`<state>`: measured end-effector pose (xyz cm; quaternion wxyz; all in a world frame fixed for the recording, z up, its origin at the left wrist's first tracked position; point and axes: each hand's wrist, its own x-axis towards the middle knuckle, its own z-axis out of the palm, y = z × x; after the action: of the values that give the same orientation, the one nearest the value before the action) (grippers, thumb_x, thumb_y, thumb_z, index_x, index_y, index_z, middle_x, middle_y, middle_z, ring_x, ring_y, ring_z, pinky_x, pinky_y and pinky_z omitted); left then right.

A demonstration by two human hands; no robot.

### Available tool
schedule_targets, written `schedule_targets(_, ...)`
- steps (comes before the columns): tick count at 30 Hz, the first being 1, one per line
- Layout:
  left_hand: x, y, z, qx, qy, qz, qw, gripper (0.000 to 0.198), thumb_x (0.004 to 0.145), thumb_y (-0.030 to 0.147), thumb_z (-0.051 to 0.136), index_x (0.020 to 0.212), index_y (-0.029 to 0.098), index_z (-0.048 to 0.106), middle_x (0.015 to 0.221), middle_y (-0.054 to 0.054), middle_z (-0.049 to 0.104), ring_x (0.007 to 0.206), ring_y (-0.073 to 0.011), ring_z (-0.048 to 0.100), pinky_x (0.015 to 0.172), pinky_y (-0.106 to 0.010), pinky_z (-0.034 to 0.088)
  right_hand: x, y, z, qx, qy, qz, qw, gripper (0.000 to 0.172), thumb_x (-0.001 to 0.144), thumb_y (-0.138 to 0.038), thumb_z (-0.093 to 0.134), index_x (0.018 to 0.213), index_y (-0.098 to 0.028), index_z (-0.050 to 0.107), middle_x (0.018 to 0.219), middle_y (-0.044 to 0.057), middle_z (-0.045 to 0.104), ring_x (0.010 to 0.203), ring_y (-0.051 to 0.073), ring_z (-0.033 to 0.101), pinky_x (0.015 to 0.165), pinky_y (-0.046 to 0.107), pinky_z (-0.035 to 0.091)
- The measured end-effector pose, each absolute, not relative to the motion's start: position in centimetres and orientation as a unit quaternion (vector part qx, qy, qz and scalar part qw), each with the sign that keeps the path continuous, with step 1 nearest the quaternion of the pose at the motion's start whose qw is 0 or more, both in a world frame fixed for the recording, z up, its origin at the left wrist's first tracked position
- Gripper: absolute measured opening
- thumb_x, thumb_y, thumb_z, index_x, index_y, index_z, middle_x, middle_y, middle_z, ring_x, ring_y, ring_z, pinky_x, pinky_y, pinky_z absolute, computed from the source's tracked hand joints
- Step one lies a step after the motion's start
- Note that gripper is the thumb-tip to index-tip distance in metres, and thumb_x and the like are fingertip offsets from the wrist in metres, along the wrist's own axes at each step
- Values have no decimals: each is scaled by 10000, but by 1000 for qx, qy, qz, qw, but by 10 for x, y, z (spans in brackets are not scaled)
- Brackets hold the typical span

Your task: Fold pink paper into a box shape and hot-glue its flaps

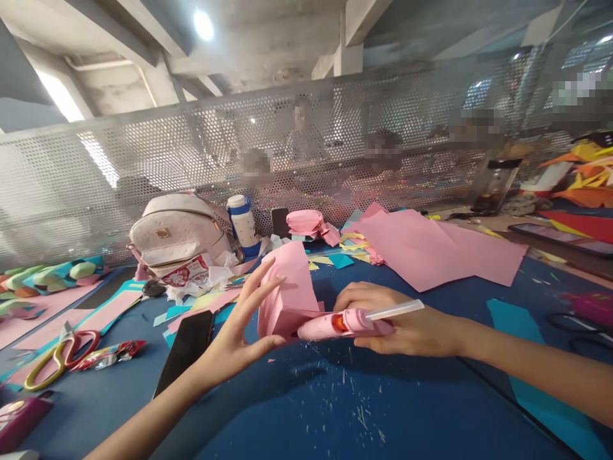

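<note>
My right hand [397,319] is wrapped round a pink hot glue gun [318,327], with a clear glue stick [395,310] jutting out of its back end. The gun's nose points left, at the lower edge of a folded pink paper piece [290,281]. Whether its tip touches the paper is hidden. My left hand [244,326] holds that piece from the left, long fingers along its upper side and thumb near its bottom edge. Under my left wrist lies a black phone [184,348]. The blue table [306,409] below carries thin glue strands and scraps.
Scissors [62,358] and a red wrapper [112,354] lie at left. Behind stand a pale backpack [179,233], a bottle [243,223] and a pink paper bundle [305,222]. Pink sheets [431,249] and a blue strip [522,345] lie right, near a black cord [517,406].
</note>
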<state>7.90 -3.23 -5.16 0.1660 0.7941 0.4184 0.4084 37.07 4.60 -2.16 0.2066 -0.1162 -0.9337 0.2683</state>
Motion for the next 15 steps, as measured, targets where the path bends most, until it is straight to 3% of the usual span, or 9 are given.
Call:
schedule_targets(4, 78, -27, -68, 739, 452, 448, 222, 1013, 721, 510, 733, 1506, 373, 107, 1604, -44, 107, 1461, -345, 22, 1185, -534, 72, 372, 43, -16, -149, -919, 309, 197, 234, 876, -348, 587, 1028, -172, 615, 1058, 73, 593, 922, 188, 562, 804, 326, 463)
schedule_targets(6, 79, -24, -75, 702, 469, 469, 260, 1062, 688, 542, 746, 1506, 373, 91, 1596, -57, 155, 1458, -354, 42, 1179, -541, 96, 372, 41, -15, -184, -897, 351, 194, 287, 884, -395, 566, 1049, -168, 621, 1051, 72, 599, 890, 188, 579, 763, 310, 483)
schedule_targets(11, 83, -21, -85, 593, 433, 528, 427, 939, 729, 490, 733, 1491, 386, 193, 1551, -53, 303, 1427, -342, 230, 1131, -496, 295, 368, 40, -14, -236, -857, 403, 218, 403, 844, -482, 591, 1093, -174, 664, 911, 61, 645, 845, 198, 583, 764, 309, 488)
schedule_targets(13, 88, -22, -86, 542, 391, 554, 497, 879, 766, 456, 713, 1487, 381, 215, 1538, -53, 334, 1401, -344, 298, 1122, -500, 305, 365, 41, -17, -235, -834, 447, 222, 411, 831, -518, 592, 1014, -162, 687, 816, 46, 619, 689, 142, 532, 602, 243, 466)
schedule_targets(15, 93, -24, -86, 490, 348, 574, 556, 798, 825, 426, 661, 1488, 369, 222, 1528, -58, 355, 1382, -340, 337, 1117, -519, 299, 362, 42, -20, -224, -811, 497, 213, 408, 834, -532, 588, 933, -150, 690, 774, 31, 584, 564, 85, 420, 455, 184, 367)
